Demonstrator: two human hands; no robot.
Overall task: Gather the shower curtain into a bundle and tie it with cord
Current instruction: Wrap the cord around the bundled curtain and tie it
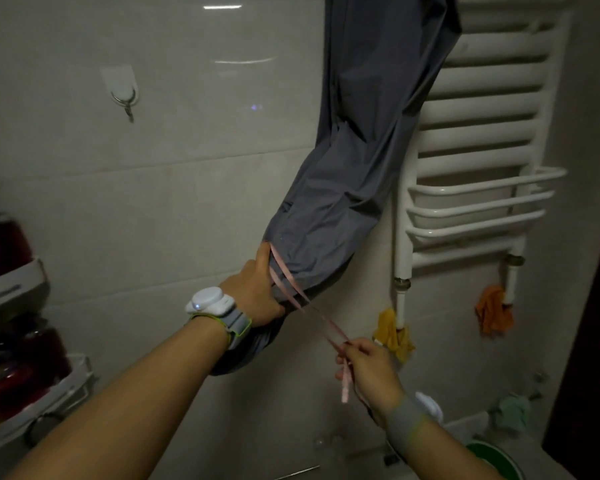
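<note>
Beside the towel radiator (478, 109), left hand (257, 289) clamps the soft, slippery grey shower curtain (343, 188); right hand (368, 365), at five o'clock, pinches the limp pink cord (291, 282) taut.

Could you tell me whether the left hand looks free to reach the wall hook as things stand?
Probably not. The left hand is clamped around the gathered curtain where the cord wraps it; the hook sits well up and left, though nothing blocks the way.
</note>
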